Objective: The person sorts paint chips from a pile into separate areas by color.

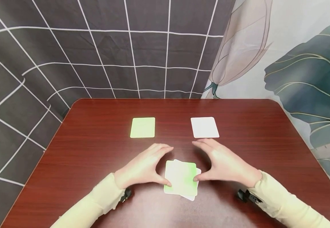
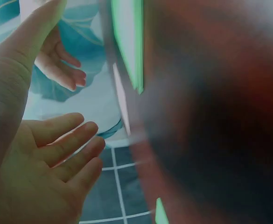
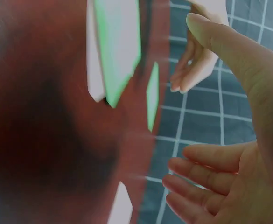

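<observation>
A small loose stack of cards (image 1: 181, 179), green on top with white ones fanned beneath, lies on the dark red table (image 1: 82, 152) near me. My left hand (image 1: 145, 166) stands on edge at the stack's left side, fingers straight, thumb tip touching the card edge. My right hand (image 1: 223, 163) mirrors it on the right, thumb against the stack. Farther back lie a single green card (image 1: 143, 127) and a single white card (image 1: 204, 127). The left wrist view shows my open left palm (image 2: 47, 158) and the stack (image 2: 127, 42); the right wrist view shows my right hand (image 3: 220, 177) and the stack (image 3: 115, 46).
A dark grid-patterned cloth (image 1: 96, 57) hangs behind the table, and a leaf-printed curtain (image 1: 296, 63) hangs at the right. The table's back edge runs just beyond the two single cards. Bare wood spreads to the left and right of my hands.
</observation>
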The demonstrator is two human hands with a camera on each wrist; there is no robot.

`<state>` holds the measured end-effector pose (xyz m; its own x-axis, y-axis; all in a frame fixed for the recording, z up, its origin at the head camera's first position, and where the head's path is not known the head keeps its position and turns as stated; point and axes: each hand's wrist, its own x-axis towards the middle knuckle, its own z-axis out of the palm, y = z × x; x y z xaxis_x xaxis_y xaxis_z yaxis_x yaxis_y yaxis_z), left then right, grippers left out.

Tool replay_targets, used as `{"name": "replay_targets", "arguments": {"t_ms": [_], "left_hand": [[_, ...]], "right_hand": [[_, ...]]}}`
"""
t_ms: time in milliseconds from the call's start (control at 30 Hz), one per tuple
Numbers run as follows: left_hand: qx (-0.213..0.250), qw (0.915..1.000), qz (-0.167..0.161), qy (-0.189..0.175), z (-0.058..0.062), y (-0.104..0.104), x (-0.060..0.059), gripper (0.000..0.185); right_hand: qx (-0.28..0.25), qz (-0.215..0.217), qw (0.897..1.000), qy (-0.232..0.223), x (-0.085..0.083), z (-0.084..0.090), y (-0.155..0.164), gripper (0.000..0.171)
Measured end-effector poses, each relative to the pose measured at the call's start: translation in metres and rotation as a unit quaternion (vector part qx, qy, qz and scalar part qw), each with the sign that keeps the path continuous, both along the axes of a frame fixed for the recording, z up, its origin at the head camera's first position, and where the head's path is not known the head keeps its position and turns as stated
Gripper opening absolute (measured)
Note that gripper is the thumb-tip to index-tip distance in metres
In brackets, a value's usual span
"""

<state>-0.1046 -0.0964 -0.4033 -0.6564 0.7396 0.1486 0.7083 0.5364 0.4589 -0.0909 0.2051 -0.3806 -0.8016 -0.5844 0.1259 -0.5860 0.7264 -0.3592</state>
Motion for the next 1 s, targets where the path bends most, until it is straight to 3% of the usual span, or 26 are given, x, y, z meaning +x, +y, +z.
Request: {"name": "replay_targets", "arguments": {"t_ms": [233, 500, 833, 1000], "left_hand": [[-0.026, 0.9992, -0.024, -0.019, -0.01, 0.004, 0.014, 0.11], [-0.033, 0.9986, -0.028, -0.029, -0.013, 0.006, 0.016, 0.103], [-0.021, 0.9988, -0.033, -0.031, -0.013, 0.005, 0.016, 0.1], [-0.018, 0.9992, -0.03, -0.017, -0.007, 0.002, 0.011, 0.102]], "right_hand": [[0.001, 0.019, 1.0, -0.016, 0.019, -0.02, -0.01, 0.11], [-0.005, 0.03, 1.0, -0.003, 0.027, -0.034, -0.016, 0.102], [-0.017, 0.048, 0.999, 0.007, 0.026, -0.035, -0.017, 0.092], [-0.028, 0.053, 0.998, 0.017, 0.021, -0.028, -0.016, 0.089]]}}
